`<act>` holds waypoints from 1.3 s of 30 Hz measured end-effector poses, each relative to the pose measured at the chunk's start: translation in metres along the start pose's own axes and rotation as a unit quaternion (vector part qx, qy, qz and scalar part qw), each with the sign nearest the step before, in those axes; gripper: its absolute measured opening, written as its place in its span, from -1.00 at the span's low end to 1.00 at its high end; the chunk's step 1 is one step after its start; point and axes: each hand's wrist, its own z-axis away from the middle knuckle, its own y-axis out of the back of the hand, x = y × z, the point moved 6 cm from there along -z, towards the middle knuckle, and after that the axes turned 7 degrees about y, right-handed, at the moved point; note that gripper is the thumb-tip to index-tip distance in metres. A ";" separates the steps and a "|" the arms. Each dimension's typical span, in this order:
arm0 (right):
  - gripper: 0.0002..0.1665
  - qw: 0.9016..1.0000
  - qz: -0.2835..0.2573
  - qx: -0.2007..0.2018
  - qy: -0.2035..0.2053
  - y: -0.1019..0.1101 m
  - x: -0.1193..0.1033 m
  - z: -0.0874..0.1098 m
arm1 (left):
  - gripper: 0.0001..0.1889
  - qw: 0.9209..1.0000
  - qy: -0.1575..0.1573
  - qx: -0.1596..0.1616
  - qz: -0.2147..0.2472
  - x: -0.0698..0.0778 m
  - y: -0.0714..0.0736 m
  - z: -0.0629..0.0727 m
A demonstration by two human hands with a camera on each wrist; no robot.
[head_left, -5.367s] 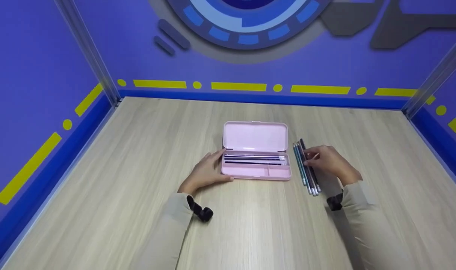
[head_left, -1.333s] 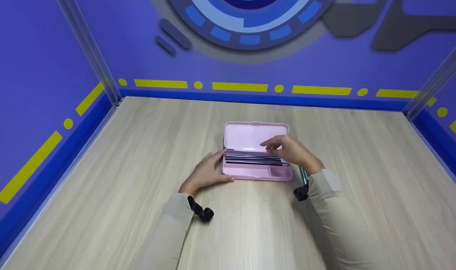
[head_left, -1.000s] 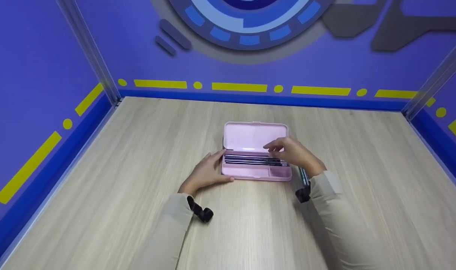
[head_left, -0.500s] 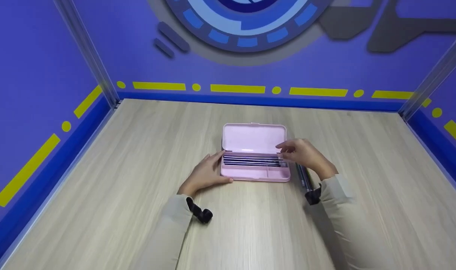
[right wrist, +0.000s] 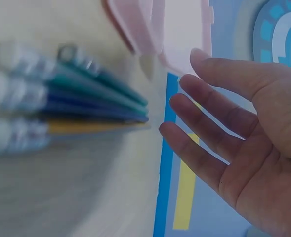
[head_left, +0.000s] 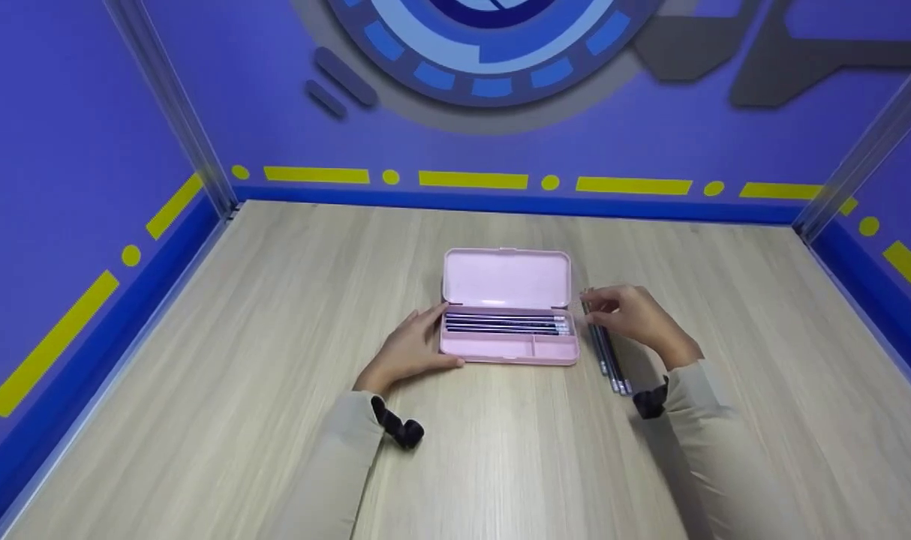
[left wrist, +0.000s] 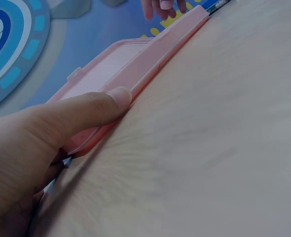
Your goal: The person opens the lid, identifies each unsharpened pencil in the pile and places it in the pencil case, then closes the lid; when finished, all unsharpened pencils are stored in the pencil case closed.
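A pink pencil case [head_left: 509, 346] lies with its lid up, several dark pencils [head_left: 504, 324] side by side in its long rear compartment. My left hand [head_left: 410, 349] holds the case's left end, thumb at the front side and fingers toward the back corner; the left wrist view has the thumb [left wrist: 101, 106] against the pink wall. Right of the case is a bunch of loose pencils [head_left: 609, 356]. My right hand [head_left: 635, 319] hovers over their far ends, fingers spread and holding nothing in the right wrist view, where teal, blue and yellow pencils [right wrist: 86, 96] show white erasers.
The front of the case has a wide compartment [head_left: 489, 346] and a small square one [head_left: 554, 348]. Wood-grain tabletop [head_left: 500, 465] surrounds everything. A blue patterned wall [head_left: 395, 142] closes the back, with side walls left and right.
My right hand has moved from above the case rightward to the loose pencils. More pencils lie in the rear compartment than several seconds ago. My left hand has stayed on the case.
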 end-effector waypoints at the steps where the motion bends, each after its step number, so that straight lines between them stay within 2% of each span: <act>1: -0.58 1.000 -0.003 -0.001 -0.009 0.001 0.003 0.002 | 0.08 1.000 0.002 0.000 0.000 0.000 0.000 0.000; 8: -0.55 0.998 -0.021 -0.019 -0.063 0.002 0.023 0.016 | 0.07 1.000 0.000 0.002 -0.002 -0.002 -0.001 0.001; 11: -0.54 0.997 -0.024 -0.018 -0.070 0.002 0.029 0.020 | 0.06 1.000 -0.009 0.004 -0.004 -0.001 -0.001 0.001; 15: -0.52 0.996 -0.026 -0.024 -0.081 0.002 0.034 0.024 | 0.06 1.000 -0.003 0.003 -0.001 -0.002 -0.001 0.001; 19: -0.49 0.994 -0.021 -0.045 -0.098 0.000 0.039 0.027 | 0.07 1.000 0.012 0.001 0.002 -0.004 -0.002 0.002; 28: -0.38 0.986 -0.026 -0.089 -0.141 -0.007 0.045 0.030 | 0.07 1.000 0.026 0.000 0.009 -0.006 -0.002 0.003; 33: -0.42 0.984 -0.027 -0.093 -0.153 -0.006 0.047 0.030 | 0.08 1.000 0.028 -0.002 0.009 -0.005 -0.001 0.002; 39: -0.44 0.984 -0.050 -0.075 -0.157 -0.005 0.047 0.032 | 0.07 1.000 0.014 -0.003 0.000 -0.002 -0.001 0.000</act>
